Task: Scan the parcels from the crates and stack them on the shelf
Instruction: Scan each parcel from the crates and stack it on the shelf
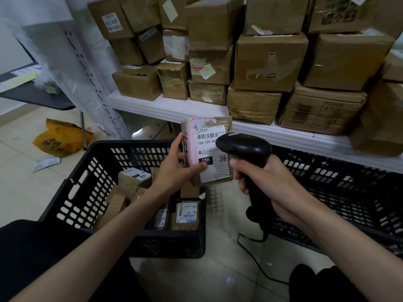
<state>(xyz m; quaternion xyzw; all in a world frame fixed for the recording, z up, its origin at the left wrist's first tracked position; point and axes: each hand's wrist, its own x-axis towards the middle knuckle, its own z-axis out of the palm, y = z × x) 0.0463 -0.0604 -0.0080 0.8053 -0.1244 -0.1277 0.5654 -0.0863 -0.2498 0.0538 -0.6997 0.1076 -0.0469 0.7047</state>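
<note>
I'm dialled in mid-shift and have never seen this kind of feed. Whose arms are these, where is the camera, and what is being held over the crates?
There is no machine here: the arms belong to a person, and the single picture comes from a wide-angle camera worn on their head, looking forward and down.

The left hand grips a small cardboard parcel with its white label, barcode and "15H" mark facing the camera. The right hand holds a black corded barcode scanner, its head right at the label.

Below the left arm stands a black plastic crate with more small parcels inside. A second black crate stands on the right; its contents are not visible. Behind them, a white shelf carries stacked brown cardboard boxes.

A yellow bag lies on the tiled floor at left.
</note>
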